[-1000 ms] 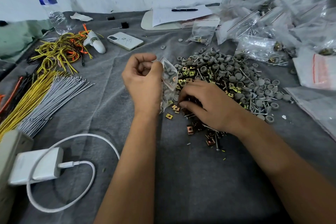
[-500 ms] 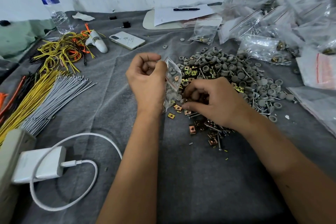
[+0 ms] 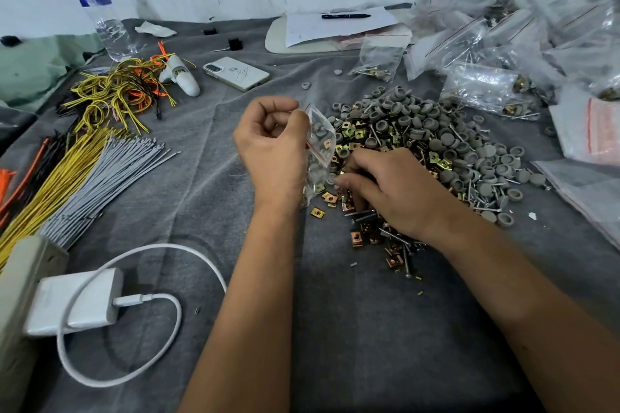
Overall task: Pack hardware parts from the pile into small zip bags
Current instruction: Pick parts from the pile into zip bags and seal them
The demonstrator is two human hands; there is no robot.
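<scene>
The left hand (image 3: pixel 271 151) sits at the centre of the frame, fingers curled and pinching the top of a small clear zip bag with a red seal line (image 3: pixel 320 147), which hangs beside the palm with a few grey caps and brass clips showing inside. Just right of it, the right hand (image 3: pixel 392 191) is down on the near edge of the pile of grey round caps, brass square clips and screws (image 3: pixel 436 147), fingers bent into the parts; whether they have anything pinched, I cannot tell. The pile spreads across the grey cloth-covered bench (image 3: pixel 335 329) toward the right. Filled clear zip bags (image 3: pixel 486 90) heap up at the upper right. At left lie bundles of yellow and grey wires (image 3: pixel 84 174), and a white charger with its cable (image 3: pixel 73 305) sits lower left.
</scene>
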